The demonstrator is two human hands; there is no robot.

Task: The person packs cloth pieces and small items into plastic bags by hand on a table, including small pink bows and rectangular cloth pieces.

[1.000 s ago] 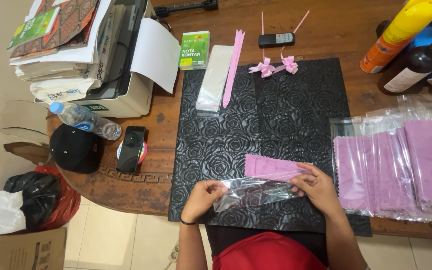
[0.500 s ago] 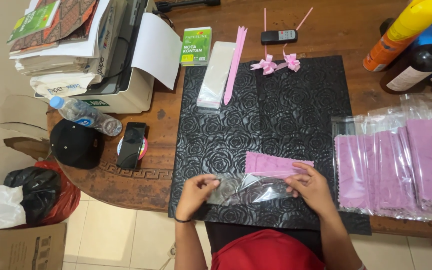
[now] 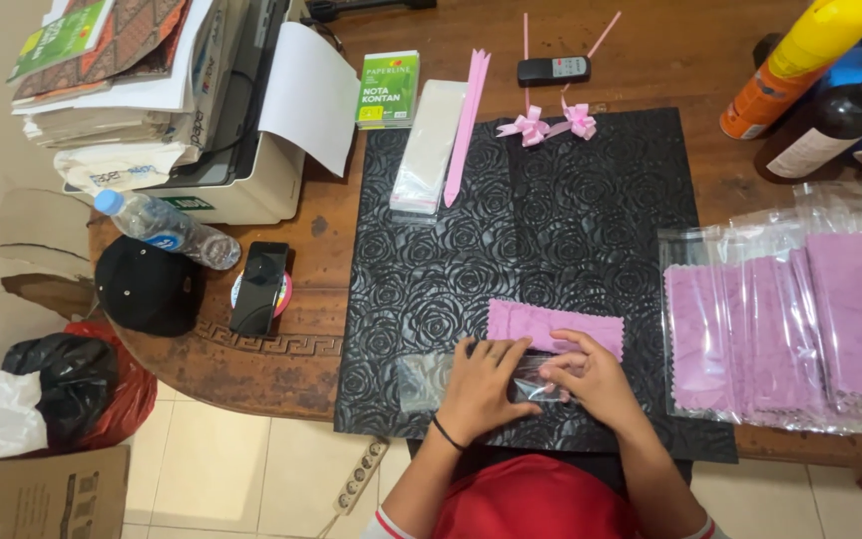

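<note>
My left hand [image 3: 484,387] and my right hand [image 3: 586,377] press together on a clear plastic sleeve [image 3: 423,380] lying on the black rose-embossed mat [image 3: 541,210]. The sleeve's left end sticks out past my left hand. A pink cloth [image 3: 551,323] with zigzag edges lies on the mat just beyond my fingers, touching them. Both hands have fingers bent over the sleeve near the mat's front edge.
Bagged pink cloths [image 3: 800,319] are stacked at the right. Pink ribbon bows [image 3: 551,124], a pink strip [image 3: 466,120], a pile of clear sleeves [image 3: 426,145], a remote [image 3: 554,69], a printer [image 3: 221,150], a water bottle [image 3: 167,228], a phone [image 3: 259,287], a black cap [image 3: 147,287] and spray bottles [image 3: 810,60] surround the mat.
My hands have come together on the sleeve, my left hand sliding right. The pink cloth now lies just above my fingers.
</note>
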